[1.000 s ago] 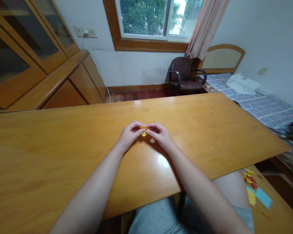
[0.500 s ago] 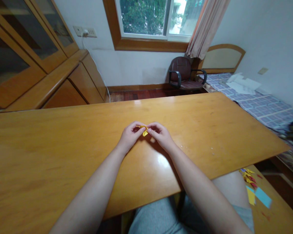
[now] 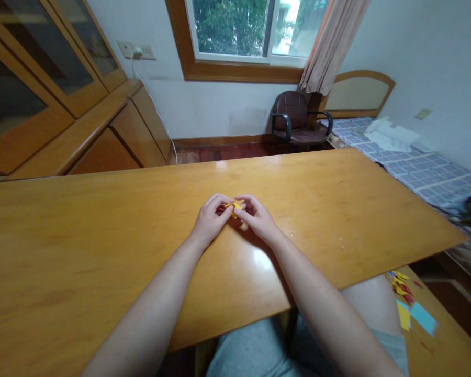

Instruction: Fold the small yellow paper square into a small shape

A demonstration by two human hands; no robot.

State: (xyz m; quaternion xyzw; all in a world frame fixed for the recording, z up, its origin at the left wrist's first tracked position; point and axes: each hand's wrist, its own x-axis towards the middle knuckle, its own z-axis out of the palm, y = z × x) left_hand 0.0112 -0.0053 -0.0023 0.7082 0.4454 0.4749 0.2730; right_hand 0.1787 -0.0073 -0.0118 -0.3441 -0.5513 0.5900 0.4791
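A small folded piece of yellow paper (image 3: 236,207) is held between my two hands, just above the wooden table (image 3: 102,251). My left hand (image 3: 211,217) pinches its left side between thumb and fingers. From the right, the thumb of my right hand (image 3: 258,215) presses on the paper, with the index finger arched behind it. Fingers cover part of the paper, so its full folded shape is hidden.
Beside my leg, a lower wooden surface (image 3: 447,351) bears a pile of yellow and red folded papers (image 3: 401,287), a yellow sheet (image 3: 404,315) and a blue sheet (image 3: 424,318). A brown armchair (image 3: 292,118), bed (image 3: 424,162) and cabinet (image 3: 94,131) stand beyond the table.
The yellow paper has turned and shows more between the hands. My right index finger has lifted slightly away from the left fingertips, and its thumb has shifted on the paper.
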